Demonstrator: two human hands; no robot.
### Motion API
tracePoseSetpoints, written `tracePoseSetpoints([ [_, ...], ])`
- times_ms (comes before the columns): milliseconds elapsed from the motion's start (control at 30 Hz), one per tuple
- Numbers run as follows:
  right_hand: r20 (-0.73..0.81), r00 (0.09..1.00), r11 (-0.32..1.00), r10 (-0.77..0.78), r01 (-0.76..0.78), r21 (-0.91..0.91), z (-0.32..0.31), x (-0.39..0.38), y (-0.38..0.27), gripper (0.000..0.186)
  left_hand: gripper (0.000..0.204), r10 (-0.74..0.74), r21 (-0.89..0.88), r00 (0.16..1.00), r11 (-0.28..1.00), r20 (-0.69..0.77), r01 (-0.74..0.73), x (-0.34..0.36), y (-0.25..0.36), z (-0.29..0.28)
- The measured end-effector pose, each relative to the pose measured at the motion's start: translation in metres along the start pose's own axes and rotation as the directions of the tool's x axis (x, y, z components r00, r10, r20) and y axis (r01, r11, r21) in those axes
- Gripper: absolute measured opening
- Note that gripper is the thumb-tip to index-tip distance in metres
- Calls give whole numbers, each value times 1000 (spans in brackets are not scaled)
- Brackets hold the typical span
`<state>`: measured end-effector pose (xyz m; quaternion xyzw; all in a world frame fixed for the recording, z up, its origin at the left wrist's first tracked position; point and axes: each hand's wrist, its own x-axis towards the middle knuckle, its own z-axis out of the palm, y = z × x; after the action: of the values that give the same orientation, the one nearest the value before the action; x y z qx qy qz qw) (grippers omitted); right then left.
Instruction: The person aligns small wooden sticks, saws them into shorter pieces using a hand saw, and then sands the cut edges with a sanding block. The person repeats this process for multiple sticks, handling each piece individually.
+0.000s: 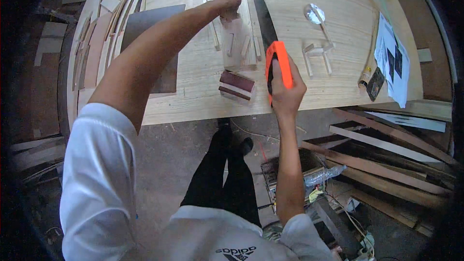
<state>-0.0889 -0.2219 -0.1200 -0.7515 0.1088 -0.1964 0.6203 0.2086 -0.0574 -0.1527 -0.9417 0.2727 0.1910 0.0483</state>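
From my end of the feed I pick out dark lettering and a dark logo (236,252) on the white shirt (208,227), turned upside down to me; the label on a small bottle (365,76) at the table's right is too small to read. The left hand (230,6) is curled in at the far end of some pale wood pieces (228,50) lying mid-table; I cannot tell whether its fingers pinch them. The right hand (290,88) is wrapped around the orange handle of a saw (279,63), whose dark blade runs away from me, to the right of those pieces. A maroon block (236,85) with a pale stripe lies just this side of them, near the table (193,102) edge. The left forearm crosses in front of a dark sheet (159,21), hiding part of it; thin wood strips (104,43) crowd the table's left. Right of the saw I see a small wooden frame (316,49), a round silver dish (314,13) with a stick across it, and a white cloth (386,43) with black patches beside the bottle. Below, long planks (386,142) lie near a dark crate (268,171) and a clear plastic bottle (323,176).
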Motion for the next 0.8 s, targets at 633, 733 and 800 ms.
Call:
tracePoseSetpoints([
  [633, 4, 997, 994, 71, -71, -79, -22, -76, 4, 37, 37, 24, 140, 996, 990, -88, -11, -19, 32, -8],
  [733, 5, 1000, 998, -14, 15, -61, -20, -80, 6, 40, 37, 3, 159, 998, 987, -64, 8, -17, 26, -6],
  [800, 14, 1000, 995, -26, 27, -99, -21, -81, 6, 39, 37, 7, 150, 996, 989, -90, 7, -17, 33, -7],
])
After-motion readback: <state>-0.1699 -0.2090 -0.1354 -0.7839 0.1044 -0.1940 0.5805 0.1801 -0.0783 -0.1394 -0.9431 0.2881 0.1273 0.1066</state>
